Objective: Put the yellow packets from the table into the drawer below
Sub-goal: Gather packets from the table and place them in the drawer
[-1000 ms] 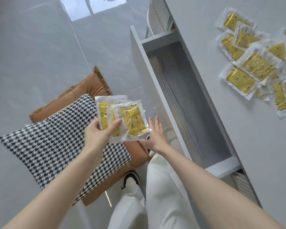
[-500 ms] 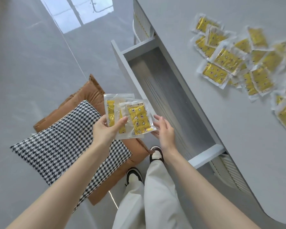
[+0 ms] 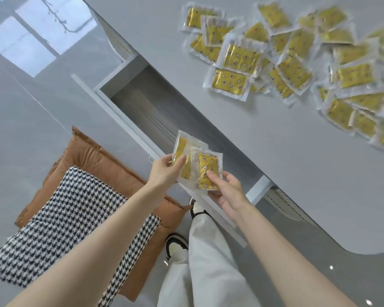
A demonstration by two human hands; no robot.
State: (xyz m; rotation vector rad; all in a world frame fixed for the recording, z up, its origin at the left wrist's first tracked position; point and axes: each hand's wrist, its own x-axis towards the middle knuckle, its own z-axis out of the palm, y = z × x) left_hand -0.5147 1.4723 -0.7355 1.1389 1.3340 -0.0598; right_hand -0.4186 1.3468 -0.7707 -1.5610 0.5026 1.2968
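Your right hand (image 3: 227,192), open beside the packets (image 3: 194,165) a second ago, now pinches the front one that your left hand (image 3: 164,171) holds, and the bundle now sits over the drawer (image 3: 146,107)'s front edge.

The person wears wide trousers (image 3: 208,267) of a white, slightly cream cloth. They hang loose, with long soft folds along each leg, and they reach down to the shoes. The left shoe (image 3: 176,245) is a sneaker with a cream toe and black panels around it, and its sole is pale. Of the right shoe (image 3: 196,211) only a small part shows past the trouser hem, and it has the same black and cream colours. Both forearms are bare up to the edge of the picture, and the left hand (image 3: 164,171) and the right hand (image 3: 228,193) are bare too.
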